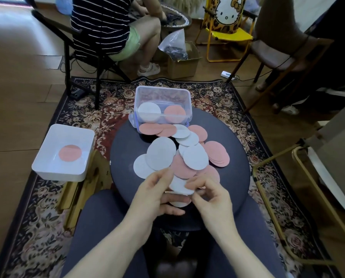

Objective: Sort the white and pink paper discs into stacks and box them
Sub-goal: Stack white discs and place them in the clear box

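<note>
Both hands — left hand, right hand — pinch a small disc stack (mixed colours); square edges before boxing.

both hands, left hand and right hand, pinch a small stack of discs over the round tabletop, amid scattered pink and white discs.

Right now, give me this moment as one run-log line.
left hand: holds small stack of paper discs | right hand: pinches stack edge | white rectangular plastic tray: pink disc
</note>
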A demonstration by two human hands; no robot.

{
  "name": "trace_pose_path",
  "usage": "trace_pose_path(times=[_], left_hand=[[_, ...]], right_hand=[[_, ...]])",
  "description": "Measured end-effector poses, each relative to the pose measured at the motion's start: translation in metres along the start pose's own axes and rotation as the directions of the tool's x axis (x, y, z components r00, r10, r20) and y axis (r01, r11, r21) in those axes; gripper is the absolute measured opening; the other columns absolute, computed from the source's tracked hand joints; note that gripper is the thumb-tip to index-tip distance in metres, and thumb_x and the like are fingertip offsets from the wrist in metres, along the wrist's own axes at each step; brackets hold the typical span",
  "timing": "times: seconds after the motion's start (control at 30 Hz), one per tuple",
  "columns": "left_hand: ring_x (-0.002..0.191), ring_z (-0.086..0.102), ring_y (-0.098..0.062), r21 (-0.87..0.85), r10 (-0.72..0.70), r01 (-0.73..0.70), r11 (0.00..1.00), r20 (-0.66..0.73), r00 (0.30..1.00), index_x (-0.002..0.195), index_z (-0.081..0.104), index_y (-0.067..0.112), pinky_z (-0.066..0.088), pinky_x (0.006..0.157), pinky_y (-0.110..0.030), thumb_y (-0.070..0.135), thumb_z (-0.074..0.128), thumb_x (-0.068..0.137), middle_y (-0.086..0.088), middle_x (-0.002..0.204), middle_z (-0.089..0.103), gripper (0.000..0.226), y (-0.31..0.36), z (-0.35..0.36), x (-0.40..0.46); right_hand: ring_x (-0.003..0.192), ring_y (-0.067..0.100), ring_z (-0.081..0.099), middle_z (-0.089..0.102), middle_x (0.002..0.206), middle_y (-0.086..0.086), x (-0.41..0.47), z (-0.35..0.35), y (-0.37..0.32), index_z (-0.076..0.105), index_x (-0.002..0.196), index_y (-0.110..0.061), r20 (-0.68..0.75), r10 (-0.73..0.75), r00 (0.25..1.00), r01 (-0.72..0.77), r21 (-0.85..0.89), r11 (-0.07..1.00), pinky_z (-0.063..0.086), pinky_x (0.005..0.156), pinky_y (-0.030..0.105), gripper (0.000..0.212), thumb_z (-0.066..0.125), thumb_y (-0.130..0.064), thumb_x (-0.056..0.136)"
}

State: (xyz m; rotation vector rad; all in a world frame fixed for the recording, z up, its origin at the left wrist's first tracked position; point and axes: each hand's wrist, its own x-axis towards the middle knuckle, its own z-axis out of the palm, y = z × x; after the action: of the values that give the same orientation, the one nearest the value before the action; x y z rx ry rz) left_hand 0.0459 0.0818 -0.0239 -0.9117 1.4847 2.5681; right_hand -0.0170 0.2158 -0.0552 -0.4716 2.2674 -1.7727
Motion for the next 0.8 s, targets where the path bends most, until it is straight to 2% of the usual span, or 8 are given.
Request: trace_pose_path(times=[0.07,0.2,0.3,0.37,0.43,0.5,0.63,0.8], left_hand=[[0.086,0.072,-0.034,-0.044,-0.008,0.008,0.999,-0.007,1.000,0.124,0.054,0.011,0.057,0.053,-0.034,0.016,0.059,0.092,-0.018,0.103,0.072,0.033,-0.007,-0.004,-0.002],[0.087,0.072,-0.032,-0.072,-0.023,0.016,0.997,-0.097,0.995,0.122,0.059,0.015,0.059,0.056,-0.035,-0.007,0.055,0.090,-0.015,0.107,0.071,0.039,-0.023,-0.016,0.002],[0.092,0.071,-0.029,-0.090,0.001,-0.016,0.996,-0.162,0.987,0.119,0.061,0.017,0.061,0.065,-0.038,-0.010,0.053,0.089,-0.010,0.107,0.072,0.040,-0.024,-0.023,0.010],[0.092,0.072,-0.027,-0.118,0.013,-0.035,0.992,-0.184,0.983,0.119,0.061,0.018,0.061,0.065,-0.036,-0.012,0.052,0.089,-0.009,0.106,0.073,0.043,-0.023,-0.027,0.016],[0.092,0.072,-0.026,-0.137,0.020,-0.046,0.989,-0.183,0.983,0.120,0.060,0.020,0.060,0.065,-0.034,-0.011,0.052,0.089,-0.007,0.105,0.074,0.045,-0.023,-0.029,0.019],[0.092,0.072,-0.027,-0.136,0.033,-0.056,0.989,-0.164,0.986,0.122,0.060,0.022,0.061,0.067,-0.035,-0.011,0.053,0.089,-0.007,0.104,0.074,0.047,-0.025,-0.031,0.021],[0.091,0.072,-0.025,-0.136,0.055,-0.077,0.988,-0.154,0.987,0.123,0.060,0.026,0.061,0.067,-0.036,-0.006,0.054,0.091,-0.006,0.103,0.074,0.046,-0.026,-0.030,0.021],[0.090,0.073,-0.022,-0.098,0.063,-0.078,0.992,-0.141,0.988,0.123,0.061,0.020,0.061,0.066,-0.037,0.002,0.054,0.094,-0.005,0.106,0.074,0.035,-0.027,-0.029,0.022]], right_hand=[[0.068,0.024,0.054,0.065,0.085,-0.006,-0.001,0.000,0.003,0.069,0.066,-0.026,0.015,-0.035,0.999,0.036,-0.032,0.999,0.044,0.062,0.026,0.031,0.061,0.004,0.069],[0.082,0.011,0.059,0.064,0.089,-0.013,0.006,-0.005,0.008,0.072,0.072,-0.029,0.049,-0.093,0.994,0.099,-0.143,0.985,0.046,0.070,0.024,0.050,0.053,0.017,0.078],[0.087,0.007,0.056,0.063,0.096,-0.014,0.029,-0.012,0.009,0.069,0.091,-0.033,-0.063,-0.135,0.989,0.112,-0.281,0.953,0.040,0.068,0.012,0.037,0.058,0.002,0.086],[0.095,0.004,0.046,0.058,0.108,-0.012,0.049,-0.016,0.009,0.065,0.109,-0.030,-0.056,-0.105,0.993,0.071,-0.421,0.904,0.034,0.073,0.010,0.028,0.065,-0.015,0.086],[0.104,0.002,0.035,0.051,0.120,-0.009,0.064,-0.017,0.012,0.058,0.125,-0.026,0.017,-0.058,0.998,0.057,-0.561,0.826,0.029,0.085,0.016,0.046,0.070,-0.032,0.082],[0.114,0.012,0.036,0.047,0.125,-0.008,0.070,-0.015,0.015,0.052,0.133,-0.026,0.079,-0.003,0.997,0.053,-0.641,0.766,0.034,0.095,0.029,0.061,0.071,-0.044,0.078],[0.113,0.017,0.044,0.052,0.124,-0.008,0.067,-0.015,0.019,0.059,0.127,-0.024,0.077,-0.048,0.996,0.088,-0.683,0.725,0.042,0.093,0.038,0.055,0.071,-0.045,0.078],[0.120,0.008,0.043,0.055,0.132,-0.014,0.059,-0.022,0.016,0.065,0.121,-0.025,0.076,-0.024,0.997,0.067,-0.637,0.768,0.038,0.090,0.024,0.043,0.069,-0.043,0.082]])
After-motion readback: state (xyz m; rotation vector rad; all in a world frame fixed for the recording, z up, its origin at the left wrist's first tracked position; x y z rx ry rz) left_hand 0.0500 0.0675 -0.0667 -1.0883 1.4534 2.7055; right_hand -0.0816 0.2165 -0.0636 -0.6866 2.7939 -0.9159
